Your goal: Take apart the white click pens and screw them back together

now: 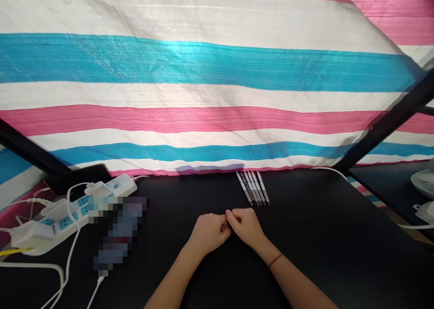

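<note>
My left hand (210, 232) rests on the black table (332, 245), its fingers curled into a loose fist. Touching it at the thumb side is my right hand (246, 226), also curled closed, with a thin reddish band (275, 260) round the wrist. Nothing shows in either fist. Just beyond my hands, several white and grey pens (253, 189) lie side by side, slightly slanted, near the table's back edge.
At the left, a white power strip (124, 185) holds plugs and white cables (72, 250). A pixelated device (122, 232) with a cable lies beside it. Striped sheeting (210, 119) hangs behind the table. Dark frame bars (383, 123) slant at both sides.
</note>
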### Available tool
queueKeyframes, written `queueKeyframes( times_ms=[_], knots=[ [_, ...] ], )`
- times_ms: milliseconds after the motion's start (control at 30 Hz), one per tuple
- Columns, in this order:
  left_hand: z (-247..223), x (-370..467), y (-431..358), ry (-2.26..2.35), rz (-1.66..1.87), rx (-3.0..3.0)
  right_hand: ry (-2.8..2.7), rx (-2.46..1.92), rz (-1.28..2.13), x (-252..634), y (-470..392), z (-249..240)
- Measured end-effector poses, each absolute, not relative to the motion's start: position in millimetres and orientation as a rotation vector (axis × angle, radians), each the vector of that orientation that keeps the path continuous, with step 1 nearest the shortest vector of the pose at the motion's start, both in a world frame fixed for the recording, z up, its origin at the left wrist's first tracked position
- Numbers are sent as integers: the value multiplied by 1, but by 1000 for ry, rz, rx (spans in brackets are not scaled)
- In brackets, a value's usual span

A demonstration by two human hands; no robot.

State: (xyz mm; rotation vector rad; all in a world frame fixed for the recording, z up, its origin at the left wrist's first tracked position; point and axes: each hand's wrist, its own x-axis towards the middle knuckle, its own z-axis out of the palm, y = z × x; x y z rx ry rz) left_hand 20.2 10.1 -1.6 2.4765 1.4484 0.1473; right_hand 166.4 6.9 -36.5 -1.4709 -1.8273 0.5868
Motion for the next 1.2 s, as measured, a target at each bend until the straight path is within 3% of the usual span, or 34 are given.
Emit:
queueKeyframes(
  times_ms=[1200],
  knots=[
    [-2,29,12,1577,138,2448,-1799,-1473,527,164,11,-32]
  ],
)
